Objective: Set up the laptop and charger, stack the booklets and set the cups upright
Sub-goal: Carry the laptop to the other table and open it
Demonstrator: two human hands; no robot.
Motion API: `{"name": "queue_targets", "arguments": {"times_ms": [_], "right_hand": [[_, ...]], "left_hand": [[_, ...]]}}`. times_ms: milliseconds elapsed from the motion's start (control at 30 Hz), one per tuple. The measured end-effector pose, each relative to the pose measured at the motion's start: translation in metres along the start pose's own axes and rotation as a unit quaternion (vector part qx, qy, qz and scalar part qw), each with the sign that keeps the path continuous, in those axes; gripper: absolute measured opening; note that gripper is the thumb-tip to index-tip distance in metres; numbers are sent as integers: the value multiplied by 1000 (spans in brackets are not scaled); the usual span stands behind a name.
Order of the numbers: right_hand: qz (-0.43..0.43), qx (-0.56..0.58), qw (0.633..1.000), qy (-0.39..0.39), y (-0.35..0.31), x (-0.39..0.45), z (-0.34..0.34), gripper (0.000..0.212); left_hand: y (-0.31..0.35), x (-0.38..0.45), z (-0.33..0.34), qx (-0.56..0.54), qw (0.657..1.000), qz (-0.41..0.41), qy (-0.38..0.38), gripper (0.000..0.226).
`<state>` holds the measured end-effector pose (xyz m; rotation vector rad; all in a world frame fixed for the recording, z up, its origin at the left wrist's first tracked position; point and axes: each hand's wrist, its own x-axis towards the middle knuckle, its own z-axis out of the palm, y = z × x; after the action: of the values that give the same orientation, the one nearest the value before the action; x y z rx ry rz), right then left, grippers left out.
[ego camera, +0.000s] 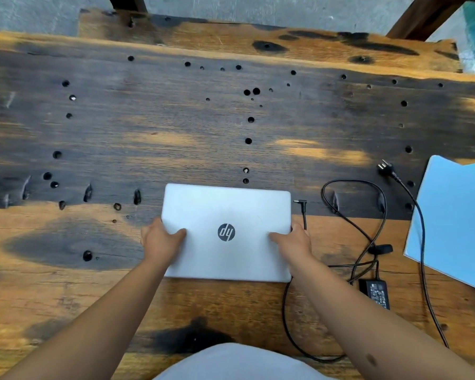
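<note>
A closed silver laptop [226, 212] lies flat on the wooden table [176, 127], its logo upside down to me. My left hand [159, 239] grips its left edge and my right hand [295, 241] grips its right edge, thumbs on the lid. To the right lies the black charger brick [376, 293] with its tangled cable [359, 229]. The barrel plug [300, 201] rests just off the laptop's right side. The wall plug [385, 167] lies further back. A light blue booklet [455, 223] sits at the right edge, with the cable across it. No cups are in view.
The tabletop is dark, scorched wood with many drilled holes. A raised plank [258, 39] runs along the far side. A dark wooden frame [422, 17] stands at the back right. Cable loops hang over the near edge by my right arm.
</note>
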<state>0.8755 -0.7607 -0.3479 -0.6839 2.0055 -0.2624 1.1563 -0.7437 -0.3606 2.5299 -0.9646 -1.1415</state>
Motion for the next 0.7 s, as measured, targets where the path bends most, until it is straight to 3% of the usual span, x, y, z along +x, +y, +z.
{"name": "queue_targets", "arguments": {"times_ms": [267,500,700], "right_hand": [[-30,-63,997,-39,22,-19,-10,62],[9,-43,996,-77,55,-42,-20,33],[23,1,996,-83,62,-54,-16,27]], "left_hand": [[-25,-21,-15,-90,995,-27,-30,41],[-53,-62,-11,-55,997,-33,-40,35],[-48,-66,-18,-119,988,-94,-40,29]]}}
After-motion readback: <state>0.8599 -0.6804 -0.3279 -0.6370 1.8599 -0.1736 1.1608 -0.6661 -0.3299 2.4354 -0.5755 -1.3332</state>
